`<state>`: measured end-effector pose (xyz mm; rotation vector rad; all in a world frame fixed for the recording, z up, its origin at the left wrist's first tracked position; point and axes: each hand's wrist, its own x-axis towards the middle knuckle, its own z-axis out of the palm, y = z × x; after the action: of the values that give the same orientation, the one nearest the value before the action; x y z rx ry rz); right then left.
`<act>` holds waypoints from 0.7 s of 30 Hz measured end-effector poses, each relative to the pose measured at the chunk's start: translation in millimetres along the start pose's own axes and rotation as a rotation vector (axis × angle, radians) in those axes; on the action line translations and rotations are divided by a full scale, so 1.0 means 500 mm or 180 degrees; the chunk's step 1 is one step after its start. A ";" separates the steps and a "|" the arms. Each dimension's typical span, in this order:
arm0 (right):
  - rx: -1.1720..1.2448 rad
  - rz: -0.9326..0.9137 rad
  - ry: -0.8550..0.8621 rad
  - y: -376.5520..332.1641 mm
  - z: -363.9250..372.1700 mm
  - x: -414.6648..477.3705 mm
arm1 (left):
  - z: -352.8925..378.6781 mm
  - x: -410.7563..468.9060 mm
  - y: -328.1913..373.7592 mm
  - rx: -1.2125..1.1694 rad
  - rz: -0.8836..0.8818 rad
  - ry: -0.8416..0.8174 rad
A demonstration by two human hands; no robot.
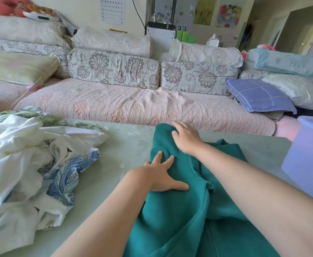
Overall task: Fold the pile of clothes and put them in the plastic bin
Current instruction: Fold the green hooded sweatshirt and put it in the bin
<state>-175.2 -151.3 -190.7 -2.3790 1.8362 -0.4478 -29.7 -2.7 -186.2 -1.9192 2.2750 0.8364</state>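
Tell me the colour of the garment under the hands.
Plain teal green garment, clearest in head view.

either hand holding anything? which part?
Nothing is gripped. The left hand and right hand lie flat, fingers straight, on the green garment, right hand at its far end.

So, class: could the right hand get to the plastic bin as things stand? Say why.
Probably yes. The bin stands on the right hand's own side, with only bare table between them, and that hand just rests open on the green garment.

Clothes pile (27,164) left of garment (179,210), bin (307,156) right.
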 end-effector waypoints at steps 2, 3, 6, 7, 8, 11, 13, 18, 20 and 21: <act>-0.0194 0.0100 -0.0446 0.036 -0.003 -0.029 | -0.001 -0.002 0.003 0.0048 -0.0030 0.0030; -0.0202 0.0187 -0.0800 0.054 -0.003 -0.042 | -0.001 -0.004 0.004 0.0085 -0.0050 0.0043; -0.0529 0.0317 -0.1025 0.092 -0.002 -0.067 | 0.004 0.003 0.002 0.0085 -0.0107 0.0205; -0.0659 0.0312 -0.0933 0.092 -0.005 -0.071 | 0.004 0.007 0.001 -0.0021 -0.0127 0.0298; -0.0721 0.0280 -0.0857 0.089 -0.007 -0.072 | 0.003 0.011 0.000 -0.0175 -0.0131 0.0377; -0.0503 0.0107 -0.0773 0.077 -0.007 -0.066 | -0.005 0.017 -0.009 -0.0448 -0.0027 0.0406; -0.0402 0.0013 -0.0669 0.075 -0.001 -0.057 | -0.012 0.021 -0.017 -0.0467 0.0086 0.0532; -0.0683 -0.0353 0.0144 0.052 0.011 0.006 | -0.028 0.034 -0.048 -0.0475 0.0288 0.1609; -0.0785 -0.0415 0.0397 0.036 0.016 0.031 | -0.031 0.034 -0.060 -0.0359 0.0298 0.1659; -0.0896 -0.0432 0.0387 0.027 0.021 0.037 | -0.029 0.032 -0.062 -0.0250 0.0289 0.1575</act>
<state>-180.6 -173.9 -200.9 -2.7309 1.9080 -0.3753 -0.5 -26.0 -191.3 -2.2820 2.6438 0.5013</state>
